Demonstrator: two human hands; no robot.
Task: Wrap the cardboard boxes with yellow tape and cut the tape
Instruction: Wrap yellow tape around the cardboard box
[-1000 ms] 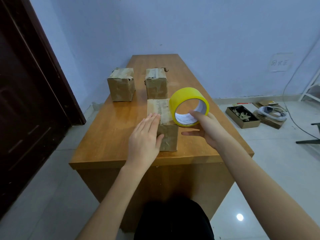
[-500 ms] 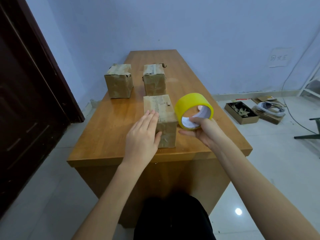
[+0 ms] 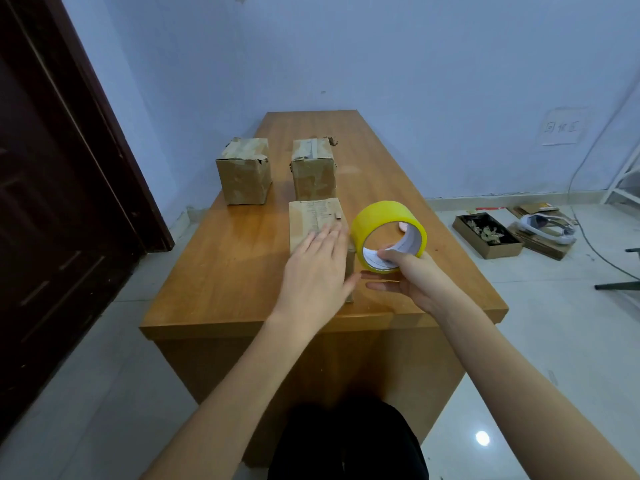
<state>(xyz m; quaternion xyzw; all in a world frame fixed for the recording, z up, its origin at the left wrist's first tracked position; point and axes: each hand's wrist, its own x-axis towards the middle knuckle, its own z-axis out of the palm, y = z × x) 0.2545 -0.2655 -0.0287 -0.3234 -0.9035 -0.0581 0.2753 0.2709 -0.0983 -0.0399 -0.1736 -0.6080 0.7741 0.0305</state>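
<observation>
Nearest to the camera, the left hand lies flat on the top of the nearest cardboard box, with the fingers straight and close together; it presses the box and grips nothing. Just beside it, on the right, the right hand holds the roll of yellow tape. The thumb goes inside the white core of the roll, and one fingertip shows behind the far edge, so the hand is closed around the ring. The lower fingers of this hand stay stretched under the roll. The roll stands on its edge, at the right side of the nearest box; I cannot tell if it touches the box or the wooden table.

Further on the table, two more boxes stand side by side, a little apart: the left box and the right box. Both have old torn tape on the top.

On the floor at the right, near the wall, there is an open tray box and a white device on flat cardboard. A dark door is at the left.
</observation>
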